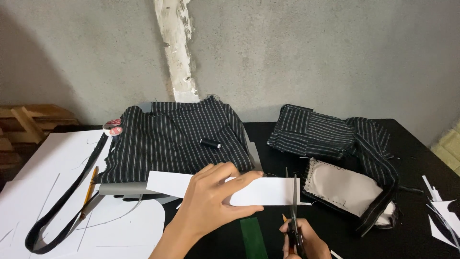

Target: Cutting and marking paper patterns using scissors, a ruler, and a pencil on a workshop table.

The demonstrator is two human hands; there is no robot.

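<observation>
My left hand [211, 196] presses and grips a long white paper strip [165, 183] that lies across the table's front. My right hand [306, 240] holds black scissors [293, 201] upright, their blades closing on the strip's right end. A dark green fabric strip [253, 237] lies under the paper, between my two hands. Behind the paper sits a folded black pinstriped cloth [172, 139] with a black thread spool [210, 143] on top.
White pattern sheets [57, 192] cover the left, with a black strap [67, 196], a pencil [89, 189] and a tape roll [112, 127]. More striped fabric [311, 132] and a grey lined piece [345, 187] lie right. Paper scraps [443, 216] at far right. Concrete wall behind.
</observation>
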